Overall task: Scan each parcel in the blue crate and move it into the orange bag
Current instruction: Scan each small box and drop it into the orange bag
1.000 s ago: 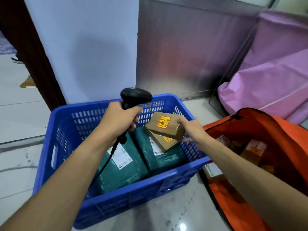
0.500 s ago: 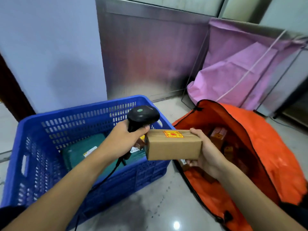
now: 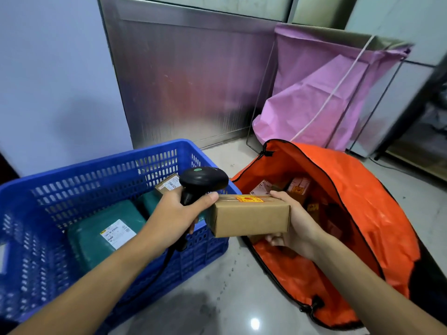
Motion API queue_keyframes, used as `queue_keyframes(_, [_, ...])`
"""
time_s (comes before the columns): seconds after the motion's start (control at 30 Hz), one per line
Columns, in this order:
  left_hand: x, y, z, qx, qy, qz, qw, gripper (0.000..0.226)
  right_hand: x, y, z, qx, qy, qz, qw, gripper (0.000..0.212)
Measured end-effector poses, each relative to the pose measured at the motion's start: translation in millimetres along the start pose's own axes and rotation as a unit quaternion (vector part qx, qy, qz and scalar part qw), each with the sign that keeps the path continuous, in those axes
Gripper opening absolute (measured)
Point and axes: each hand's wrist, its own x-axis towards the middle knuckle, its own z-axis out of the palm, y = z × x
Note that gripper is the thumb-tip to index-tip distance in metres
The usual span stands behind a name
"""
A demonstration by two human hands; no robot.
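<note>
Your orange bag (image 3: pixel 362 201) lies open beside the blue crate (image 3: pixel 96 165); the cardboard parcel (image 3: pixel 251 217) hangs between them, at the bag's mouth. Your right hand (image 3: pixel 297 228) clasps its end, and your left hand (image 3: pixel 169 218) wraps the scanner (image 3: pixel 203 180). Turn the barcode toward the scanner. Since half a second ago, the parcel hardly moved.

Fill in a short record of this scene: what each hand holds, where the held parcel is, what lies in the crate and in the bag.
Left hand: grips the black scanner by its handle
Right hand: holds a cardboard box, thumb on top, fingers beneath
Box position: in the air between the blue crate and the orange bag
Crate contents: green parcels with white labels, one small labelled box
Bag contents: several small boxes, mouth open
Background: pink bag beside a metal panel
</note>
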Motion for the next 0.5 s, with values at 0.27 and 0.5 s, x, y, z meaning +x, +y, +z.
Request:
queue_keyframes(0.27, [12.1,10.7,10.2,-0.061,0.031,0.023,0.997,0.055,8.8,-15.3,-2.7,0.042,0.003,-0.023,0.999,0.045])
queue_keyframes(0.5, [14.3,13.1,15.3,-0.058,0.007,0.046,0.997,0.047,11.5,-14.4,-6.3,0.038,-0.01,-0.031,0.999,0.054])
